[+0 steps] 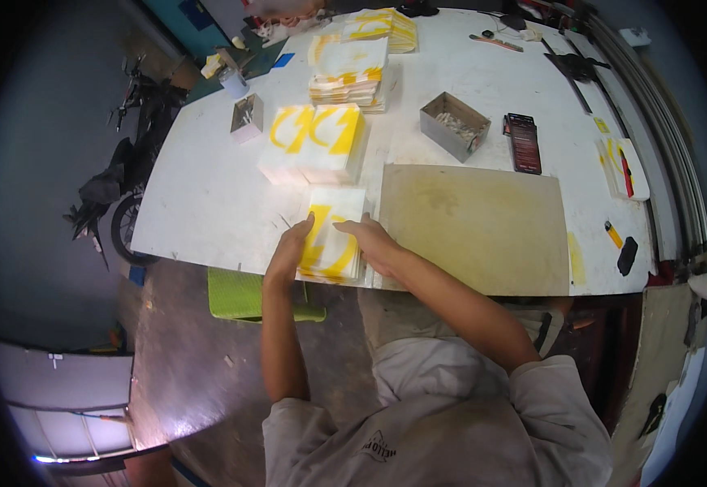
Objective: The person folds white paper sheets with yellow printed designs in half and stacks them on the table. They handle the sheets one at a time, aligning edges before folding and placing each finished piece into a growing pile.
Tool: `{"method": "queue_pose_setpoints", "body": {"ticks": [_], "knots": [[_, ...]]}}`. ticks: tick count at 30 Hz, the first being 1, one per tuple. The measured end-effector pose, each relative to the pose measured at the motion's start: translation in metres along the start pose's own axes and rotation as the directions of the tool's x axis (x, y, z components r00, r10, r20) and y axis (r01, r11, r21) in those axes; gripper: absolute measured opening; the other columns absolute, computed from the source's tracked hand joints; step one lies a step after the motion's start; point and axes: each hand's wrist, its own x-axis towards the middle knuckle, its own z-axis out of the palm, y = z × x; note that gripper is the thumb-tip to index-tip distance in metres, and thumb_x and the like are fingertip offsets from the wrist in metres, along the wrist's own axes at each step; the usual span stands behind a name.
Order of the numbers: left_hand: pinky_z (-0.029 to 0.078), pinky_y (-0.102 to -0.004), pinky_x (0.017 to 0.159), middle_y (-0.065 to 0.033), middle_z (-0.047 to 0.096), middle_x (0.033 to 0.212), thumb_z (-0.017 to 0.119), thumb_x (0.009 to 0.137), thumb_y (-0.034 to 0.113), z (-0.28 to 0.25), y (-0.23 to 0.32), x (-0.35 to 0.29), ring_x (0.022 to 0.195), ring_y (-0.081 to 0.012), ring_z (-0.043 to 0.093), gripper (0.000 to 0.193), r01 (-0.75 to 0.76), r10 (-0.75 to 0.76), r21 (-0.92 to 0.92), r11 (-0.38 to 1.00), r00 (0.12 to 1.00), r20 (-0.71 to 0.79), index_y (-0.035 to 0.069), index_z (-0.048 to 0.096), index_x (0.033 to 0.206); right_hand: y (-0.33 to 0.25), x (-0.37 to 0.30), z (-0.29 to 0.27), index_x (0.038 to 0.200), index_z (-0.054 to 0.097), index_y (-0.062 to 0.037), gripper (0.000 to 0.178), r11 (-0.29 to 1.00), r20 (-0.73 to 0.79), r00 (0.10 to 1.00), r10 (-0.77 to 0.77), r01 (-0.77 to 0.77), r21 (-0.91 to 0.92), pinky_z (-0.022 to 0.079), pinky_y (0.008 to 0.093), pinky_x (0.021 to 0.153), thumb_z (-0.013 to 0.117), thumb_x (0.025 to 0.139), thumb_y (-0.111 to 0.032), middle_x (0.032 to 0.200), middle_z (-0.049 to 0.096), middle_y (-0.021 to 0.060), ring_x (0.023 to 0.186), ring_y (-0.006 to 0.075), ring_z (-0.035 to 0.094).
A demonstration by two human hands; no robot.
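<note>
A stack of white sheets printed in yellow (pixel 333 257), perhaps flat paper bags, lies at the near edge of the white table. My left hand (pixel 291 250) grips its left side, the thumb along the top edge. On the opposite side my right hand (pixel 371 243) is closed on the same stack, thumb resting over the top sheet. Just beyond it stand two neat piles of similar sheets (pixel 311 142), side by side and touching. Farther back are looser, uneven piles (pixel 348 71) in the same white and yellow. The fingers under the stack's sides are partly hidden.
A tan board (pixel 475 231) covers the table right of my hands. Behind it sit an open grey box with small bits (pixel 455 126) and a dark red box (pixel 525 144). A cutter (pixel 613 234) lies far right. A green chair (pixel 235 294) stands under the near edge.
</note>
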Motion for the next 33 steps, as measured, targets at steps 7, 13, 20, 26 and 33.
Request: {"method": "queue_pose_setpoints", "body": {"ticks": [7, 13, 20, 26, 33], "knots": [[0.041, -0.0373, 0.105, -0.017, 0.057, 0.134, 0.053, 0.099, 0.046, -0.002, -0.008, 0.005, 0.127, -0.0256, 0.051, 0.064, -0.011, 0.041, 0.111, 0.994, 0.96, -0.278, -0.006, 0.05, 0.136, 0.019, 0.014, -0.029, 0.147, 0.022, 0.0109, 0.09, 0.962, -0.011, 0.988, -0.154, 0.147, -0.232, 0.039, 0.038, 0.107, 0.069, 0.087, -0.039, 0.145, 0.042, 0.0258, 0.131, 0.0302, 0.047], [0.044, -0.0371, 0.102, -0.0234, 0.057, 0.13, 0.064, 0.097, 0.024, 0.011, -0.05, -0.05, 0.122, -0.0273, 0.055, 0.052, -0.476, 0.461, 0.141, 0.868, 0.67, -0.582, -0.01, 0.048, 0.133, 0.026, -0.114, -0.12, 0.148, 0.029, 0.0065, 0.076, 0.854, -0.045, 0.92, -0.389, 0.341, -0.392, 0.043, 0.0339, 0.104, 0.071, 0.091, -0.019, 0.138, 0.051, 0.0278, 0.126, 0.0276, 0.054], [0.05, -0.0317, 0.086, -0.0111, 0.069, 0.095, 0.065, 0.095, 0.011, 0.164, -0.1, -0.165, 0.092, -0.0166, 0.064, 0.015, -0.482, 0.304, -0.091, 0.872, 0.678, -0.67, -0.002, 0.065, 0.102, 0.022, -0.221, -0.228, 0.13, 0.05, 0.0069, 0.039, 0.821, -0.308, 0.796, -0.52, 0.368, -0.436, 0.052, 0.0317, 0.091, 0.061, 0.096, -0.008, 0.11, 0.069, 0.0188, 0.1, 0.0215, 0.067], [0.05, -0.0334, 0.081, -0.0129, 0.071, 0.095, 0.067, 0.09, 0.007, 0.229, -0.071, -0.133, 0.087, -0.0223, 0.067, 0.014, -0.588, 0.64, 0.252, 0.769, 0.702, -0.314, -0.001, 0.066, 0.102, 0.028, -0.184, -0.251, 0.117, 0.06, 0.0045, 0.029, 0.746, -0.385, 0.672, -0.632, 0.394, -0.538, 0.053, 0.0294, 0.076, 0.066, 0.092, -0.01, 0.099, 0.072, 0.0128, 0.085, 0.0156, 0.068], [0.049, -0.0388, 0.08, -0.0141, 0.07, 0.093, 0.07, 0.086, 0.006, 0.216, -0.027, -0.026, 0.087, -0.0274, 0.067, 0.026, -0.6, 0.758, 0.527, 0.602, 0.637, -0.142, -0.001, 0.064, 0.111, 0.031, -0.169, -0.225, 0.103, 0.066, 0.0032, 0.023, 0.24, -0.13, 0.415, -0.901, 0.226, -0.944, 0.052, 0.0354, 0.067, 0.072, 0.083, -0.006, 0.087, 0.07, 0.0142, 0.07, 0.0247, 0.066]]}}
